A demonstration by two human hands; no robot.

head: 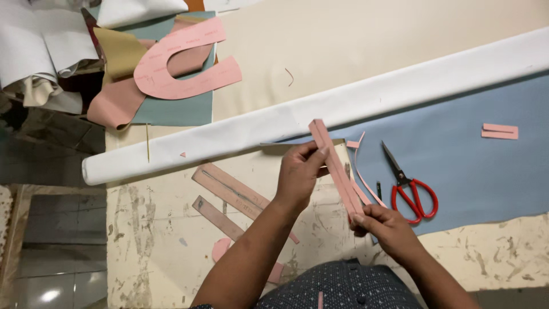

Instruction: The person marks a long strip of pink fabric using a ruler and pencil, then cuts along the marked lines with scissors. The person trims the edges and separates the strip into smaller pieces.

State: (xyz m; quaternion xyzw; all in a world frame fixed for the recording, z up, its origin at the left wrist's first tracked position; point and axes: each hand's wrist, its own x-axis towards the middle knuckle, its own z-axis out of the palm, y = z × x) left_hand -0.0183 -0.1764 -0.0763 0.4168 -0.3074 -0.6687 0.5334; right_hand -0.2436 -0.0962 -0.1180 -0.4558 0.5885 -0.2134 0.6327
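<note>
Both hands hold a long, narrow pink strip (334,166) of stiff card-like material, flat and straight-edged, slanting between them above the tabletop (160,229). The left hand (300,174) is closed on its upper part, fingertips pinching the strip near the far end; the right hand (386,226) grips the lower end between thumb and fingers, nearest the person's body.

Just right of the hands lie scissors (409,186) with dark blades and glossy red loop handles, resting on a smooth, matte pale blue sheet (474,166). A thin curled pink offcut (366,177) trails beside the held strip. Further right, well apart, sits a small pink rectangle (500,131).

Beyond the hands a long white roll (286,123) of smooth material stretches diagonally. To the left of the hands, two flat brownish-pink strips (229,191) lie on the tabletop, whose cream surface is scuffed and stained. Far beyond and to the left, a pink horseshoe-shaped pattern piece (183,63) lies on a teal sheet (171,109) among crumpled tan and white scraps.
</note>
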